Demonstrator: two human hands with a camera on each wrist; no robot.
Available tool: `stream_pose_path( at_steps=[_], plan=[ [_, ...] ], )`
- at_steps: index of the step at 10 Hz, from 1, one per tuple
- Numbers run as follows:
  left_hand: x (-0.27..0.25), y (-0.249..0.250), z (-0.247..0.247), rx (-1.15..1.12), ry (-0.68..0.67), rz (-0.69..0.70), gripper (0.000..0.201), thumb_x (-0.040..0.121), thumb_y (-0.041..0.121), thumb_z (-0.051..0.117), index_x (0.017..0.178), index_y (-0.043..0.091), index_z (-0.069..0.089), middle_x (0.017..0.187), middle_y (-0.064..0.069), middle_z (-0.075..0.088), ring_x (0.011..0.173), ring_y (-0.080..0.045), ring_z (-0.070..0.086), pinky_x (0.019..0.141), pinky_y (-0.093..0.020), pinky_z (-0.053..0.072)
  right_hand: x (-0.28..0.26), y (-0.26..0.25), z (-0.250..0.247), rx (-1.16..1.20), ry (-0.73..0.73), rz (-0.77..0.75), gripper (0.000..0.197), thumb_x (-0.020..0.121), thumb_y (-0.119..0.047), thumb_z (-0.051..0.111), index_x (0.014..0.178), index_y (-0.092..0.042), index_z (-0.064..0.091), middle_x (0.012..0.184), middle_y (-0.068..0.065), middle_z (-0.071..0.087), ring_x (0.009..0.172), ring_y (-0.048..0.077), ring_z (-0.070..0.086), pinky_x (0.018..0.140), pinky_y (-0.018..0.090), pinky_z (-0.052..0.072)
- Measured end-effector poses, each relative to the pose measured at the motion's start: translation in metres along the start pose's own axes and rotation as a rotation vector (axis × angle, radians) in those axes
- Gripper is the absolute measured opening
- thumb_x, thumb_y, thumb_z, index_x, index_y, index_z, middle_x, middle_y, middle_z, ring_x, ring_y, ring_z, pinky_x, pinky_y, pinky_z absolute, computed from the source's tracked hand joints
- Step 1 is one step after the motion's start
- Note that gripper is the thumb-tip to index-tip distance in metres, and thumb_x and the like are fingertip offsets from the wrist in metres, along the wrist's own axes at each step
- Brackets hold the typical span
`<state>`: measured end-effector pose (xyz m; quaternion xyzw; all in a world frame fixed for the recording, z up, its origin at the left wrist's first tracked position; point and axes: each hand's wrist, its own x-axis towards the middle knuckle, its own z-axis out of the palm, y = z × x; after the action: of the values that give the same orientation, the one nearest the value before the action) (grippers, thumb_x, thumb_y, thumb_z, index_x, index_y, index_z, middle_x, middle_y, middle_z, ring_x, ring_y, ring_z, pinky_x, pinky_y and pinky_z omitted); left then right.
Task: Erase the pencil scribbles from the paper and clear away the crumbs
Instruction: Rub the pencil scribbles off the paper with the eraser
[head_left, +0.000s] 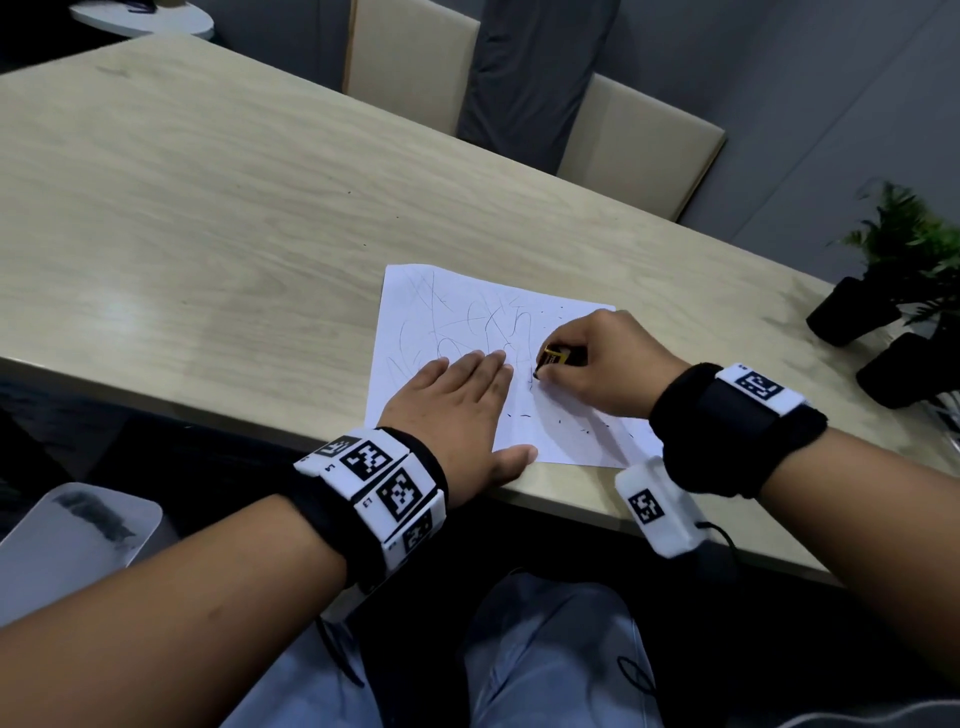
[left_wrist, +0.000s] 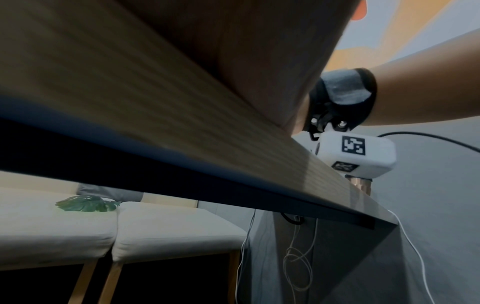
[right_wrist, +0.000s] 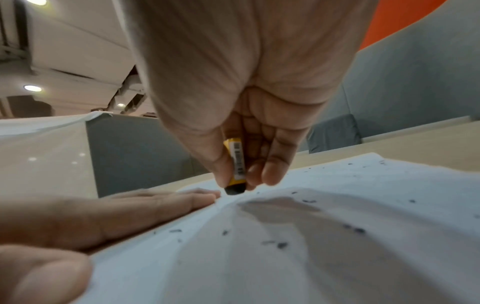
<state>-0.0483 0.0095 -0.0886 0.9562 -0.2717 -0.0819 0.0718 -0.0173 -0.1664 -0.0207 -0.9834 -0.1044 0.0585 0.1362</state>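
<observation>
Paper lies at the table's near edge, scribbles on it, crumbs scattered. My left hand presses it flat, fingers straight. My right hand pinches the eraser, tip on the sheet.

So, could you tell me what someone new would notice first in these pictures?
Most likely the white paper near the table's front edge, covered in faint pencil scribbles. The left hand presses flat on it while the right hand pinches a yellow-sleeved eraser, tip down on the sheet. Dark crumbs dot the paper near the right hand.
</observation>
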Motion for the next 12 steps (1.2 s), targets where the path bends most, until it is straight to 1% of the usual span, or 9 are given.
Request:
stream_pose_path(
  at_steps=[1,2,4,6,7,8,9,10,12],
  plan=[
    [0.001,0.0,-0.001,-0.003,-0.005,0.001,0.085,0.094,0.068,0.02,0.156,0.017,-0.01,0.163,0.004,-0.017,0.149,-0.011,-0.015,0.121,-0.035,-0.008,-0.003,0.003,0.006,-0.019,-0.055,-0.01,0.013,0.084,-0.02,0.065,0.082,-0.008,0.072,0.074,0.005,0.07,0.074,0.021,0.063,0.067,0.033,0.051],
    [0.0,0.0,0.0,-0.004,-0.007,0.0,0.085,0.094,0.068,0.02,0.156,0.017,-0.01,0.163,0.004,-0.018,0.149,-0.011,-0.016,0.121,-0.035,-0.008,-0.011,-0.001,0.006,0.014,-0.133,-0.042,0.01,0.084,-0.021,0.067,0.085,-0.014,0.074,0.077,0.0,0.072,0.075,0.015,0.064,0.069,0.03,0.052],
    [0.001,-0.001,-0.001,0.001,-0.015,0.002,0.086,0.094,0.069,0.02,0.156,0.017,-0.011,0.163,0.004,-0.018,0.149,-0.012,-0.016,0.121,-0.035,-0.008,-0.008,-0.004,0.009,0.055,-0.078,-0.035,0.014,0.083,-0.026,0.068,0.082,-0.014,0.074,0.074,0.003,0.07,0.073,0.018,0.063,0.068,0.031,0.05],
    [0.001,-0.001,-0.002,0.004,-0.023,0.0,0.086,0.094,0.069,0.02,0.155,0.017,-0.011,0.162,0.004,-0.018,0.149,-0.012,-0.016,0.121,-0.036,-0.007,0.007,0.007,0.002,-0.001,0.023,0.101,0.019,0.084,-0.021,0.065,0.083,-0.002,0.07,0.076,0.011,0.068,0.063,0.017,0.052,0.059,0.029,0.044],
    [0.001,-0.001,0.0,0.004,-0.014,0.001,0.083,0.095,0.067,0.018,0.155,0.017,-0.012,0.162,0.004,-0.018,0.149,-0.012,-0.016,0.121,-0.035,-0.008,0.005,-0.004,0.009,0.077,0.01,0.111,0.017,0.083,-0.02,0.067,0.074,-0.006,0.068,0.063,0.002,0.06,0.055,0.011,0.048,0.051,0.023,0.039],
    [0.001,-0.001,0.001,0.006,-0.001,0.003,0.079,0.097,0.063,0.016,0.155,0.017,-0.011,0.163,0.004,-0.017,0.149,-0.012,-0.015,0.121,-0.035,-0.008,0.002,-0.007,0.014,0.096,-0.004,0.12,0.021,0.083,-0.021,0.067,0.068,-0.007,0.065,0.059,0.001,0.057,0.051,0.01,0.047,0.049,0.022,0.039],
    [0.001,-0.002,0.001,0.002,-0.001,0.0,0.077,0.098,0.061,0.015,0.156,0.018,-0.011,0.163,0.004,-0.017,0.149,-0.012,-0.015,0.121,-0.035,-0.008,0.007,0.003,0.009,0.044,0.038,0.16,0.02,0.083,-0.02,0.065,0.08,0.0,0.068,0.074,0.014,0.066,0.059,0.015,0.048,0.054,0.026,0.039],
    [0.001,-0.001,0.0,0.001,-0.009,-0.002,0.078,0.097,0.062,0.016,0.156,0.018,-0.011,0.162,0.004,-0.018,0.149,-0.012,-0.015,0.121,-0.035,-0.008,0.007,0.003,0.008,0.046,0.06,0.169,0.02,0.082,-0.019,0.064,0.083,0.0,0.069,0.08,0.015,0.068,0.062,0.016,0.049,0.056,0.027,0.039],
    [0.001,0.0,-0.002,0.008,-0.021,-0.001,0.078,0.097,0.062,0.016,0.156,0.017,-0.011,0.162,0.004,-0.018,0.149,-0.012,-0.016,0.121,-0.035,-0.007,-0.001,-0.005,0.015,0.053,0.032,0.124,0.019,0.083,-0.02,0.065,0.08,-0.002,0.069,0.068,0.008,0.064,0.058,0.015,0.051,0.053,0.024,0.038]
  ],
)
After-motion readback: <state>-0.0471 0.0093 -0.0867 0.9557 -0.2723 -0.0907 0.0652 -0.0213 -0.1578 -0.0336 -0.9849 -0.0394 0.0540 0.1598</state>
